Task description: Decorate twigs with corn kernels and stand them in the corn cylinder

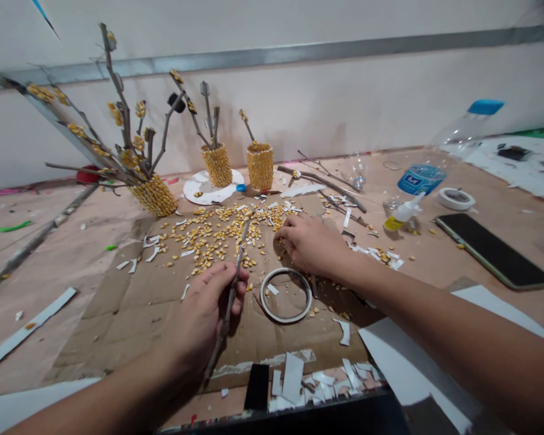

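A thin grey twig (238,266) is held upright at a slant in my left hand (213,296), its fingers closed round it. Beyond it, yellow corn kernels (217,232) lie scattered over a flattened cardboard sheet (118,320). My right hand (312,244) reaches down at the right edge of the kernels, fingers bent together and pointing left; whether a kernel is between them I cannot make out. Just below that hand lies a roll of tape (285,296), almost a bare ring. Three kernel-covered cups (260,166) stand behind, with twigs in them bearing kernel clusters.
At the right are a small glue bottle (402,214), a clear plastic bottle (435,163) with a blue cap, a white tape roll (456,199) and a phone (494,251). Paper scraps (294,377) litter the near edge. Loose branches (326,184) lie at the back.
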Tool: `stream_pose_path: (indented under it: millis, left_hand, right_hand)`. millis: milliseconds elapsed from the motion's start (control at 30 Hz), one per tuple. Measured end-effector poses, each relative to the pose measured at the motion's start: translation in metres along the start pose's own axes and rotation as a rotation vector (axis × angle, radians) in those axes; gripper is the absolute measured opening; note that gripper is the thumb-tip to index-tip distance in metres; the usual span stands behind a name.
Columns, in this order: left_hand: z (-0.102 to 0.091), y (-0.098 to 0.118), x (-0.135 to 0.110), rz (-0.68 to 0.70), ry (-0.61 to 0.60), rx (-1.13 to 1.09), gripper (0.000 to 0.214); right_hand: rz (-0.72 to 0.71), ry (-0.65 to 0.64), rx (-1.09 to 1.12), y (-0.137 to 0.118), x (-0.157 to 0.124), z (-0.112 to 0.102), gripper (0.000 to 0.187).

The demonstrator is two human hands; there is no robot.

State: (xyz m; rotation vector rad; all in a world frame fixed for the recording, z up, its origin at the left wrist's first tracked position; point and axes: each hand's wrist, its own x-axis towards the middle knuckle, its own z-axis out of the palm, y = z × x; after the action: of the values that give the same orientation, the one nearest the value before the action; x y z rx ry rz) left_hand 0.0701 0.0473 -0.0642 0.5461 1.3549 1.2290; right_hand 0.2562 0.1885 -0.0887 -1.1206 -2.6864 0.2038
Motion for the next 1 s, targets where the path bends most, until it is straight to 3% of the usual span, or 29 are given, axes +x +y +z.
stream_pose_path:
  millis: [300,667,1000]
  left_hand:
    - [0.0,0.0,-0.002,0.035,0.024,0.023,0.034]
    - [0.0,0.0,-0.001,0.058,0.063,0.01,0.036]
    - [0.001,-0.002,-0.001,0.039,0.023,0.02,0.035]
  right_hand:
    - [-0.022,0.038,0.001,0.009,0.001,0.001,0.023]
    - [-0.218,-0.029,0.119,-0.017,0.008,0.012,0.033]
    - [-0.133,-0.11,0.076,-0.006,0.017,0.014,0.018]
